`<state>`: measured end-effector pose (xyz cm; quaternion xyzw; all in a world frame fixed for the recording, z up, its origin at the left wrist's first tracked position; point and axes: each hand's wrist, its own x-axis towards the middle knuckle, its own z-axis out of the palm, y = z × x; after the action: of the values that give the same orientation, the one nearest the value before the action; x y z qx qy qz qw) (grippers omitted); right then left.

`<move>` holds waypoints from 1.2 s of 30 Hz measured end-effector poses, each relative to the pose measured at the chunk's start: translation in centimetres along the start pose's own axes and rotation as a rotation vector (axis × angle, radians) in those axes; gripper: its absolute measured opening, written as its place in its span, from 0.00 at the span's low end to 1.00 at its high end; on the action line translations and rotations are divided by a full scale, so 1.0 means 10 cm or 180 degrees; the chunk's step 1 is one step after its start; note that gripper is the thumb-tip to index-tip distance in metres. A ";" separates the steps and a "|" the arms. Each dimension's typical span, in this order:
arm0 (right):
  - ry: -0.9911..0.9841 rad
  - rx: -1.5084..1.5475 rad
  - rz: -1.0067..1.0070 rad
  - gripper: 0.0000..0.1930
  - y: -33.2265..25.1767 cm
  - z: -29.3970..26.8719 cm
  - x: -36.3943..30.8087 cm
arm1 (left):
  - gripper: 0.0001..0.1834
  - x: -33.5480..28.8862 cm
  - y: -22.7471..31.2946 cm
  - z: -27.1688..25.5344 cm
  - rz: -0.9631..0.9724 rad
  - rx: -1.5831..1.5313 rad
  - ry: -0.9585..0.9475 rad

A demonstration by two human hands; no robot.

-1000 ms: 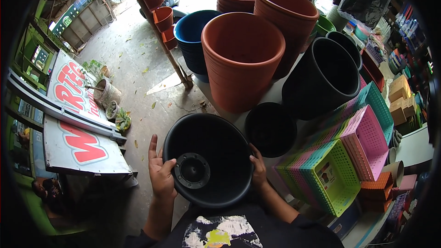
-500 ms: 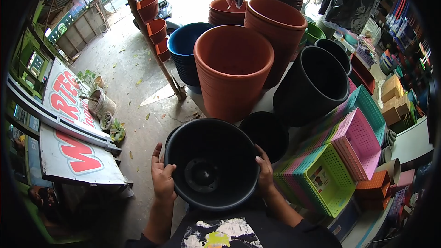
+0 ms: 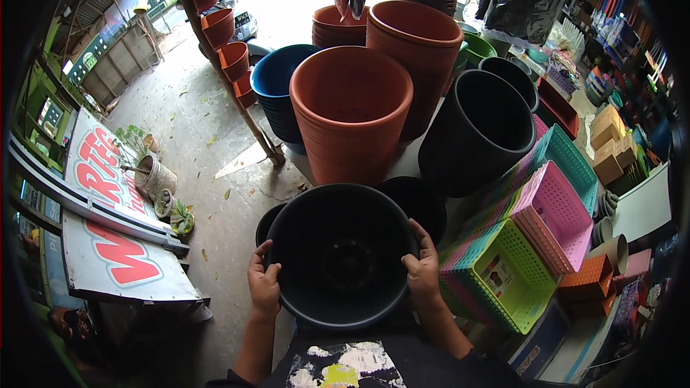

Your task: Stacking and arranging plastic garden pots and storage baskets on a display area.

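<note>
Between my hands, close to my body, is a round black plastic plant pot [image 3: 338, 226], its open mouth facing up toward me and its inside dark. My left hand [image 3: 264, 282] grips the rim on the left, thumb over the edge. On the opposite side my right hand [image 3: 424, 269] grips the rim the same way; the fingers under the pot are partly hidden. Just beyond it, a second black pot [image 3: 267, 224] shows at the left and another dark pot [image 3: 425, 212] at the right, both partly covered by the held one.
Ahead stand stacked terracotta-coloured pots [image 3: 352, 129], blue pots [image 3: 282, 100] and tall black pots [image 3: 460, 147]. Stacked green baskets [image 3: 528, 302] and pink baskets [image 3: 575, 244] lie at the right. A slanted pole [image 3: 223, 65] carries small hanging planters. A white signboard [image 3: 180, 284] lies at the left.
The held pot has moved slightly right in the picture and its inside looks darker. More of the black pot behind its left side shows. Both hands still grip the rim.
</note>
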<state>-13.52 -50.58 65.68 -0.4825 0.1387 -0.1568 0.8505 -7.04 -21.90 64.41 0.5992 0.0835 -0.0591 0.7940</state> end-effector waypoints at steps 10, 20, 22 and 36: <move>-0.0030 -0.0296 -0.0002 0.35 -0.02 0.25 0.03 | 0.23 -0.09 -0.35 -0.11 0.0844 0.3920 -0.0385; -0.0063 -0.0860 0.0143 0.35 0.08 0.36 0.25 | 0.15 -0.46 -0.19 0.21 0.1152 0.3865 -0.2902; -0.0141 -0.1047 0.0038 0.35 0.07 0.34 0.26 | 0.14 -0.50 -0.25 0.20 0.1336 0.3752 -0.2687; -0.0243 -0.2811 -0.0099 0.40 0.48 -0.41 0.01 | 0.15 -0.53 -0.48 0.23 0.0349 0.1035 -0.0628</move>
<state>-14.36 -51.54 59.49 -0.8070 0.1536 -0.0773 0.5650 -13.00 -25.44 61.53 0.7145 -0.0381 -0.0869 0.6931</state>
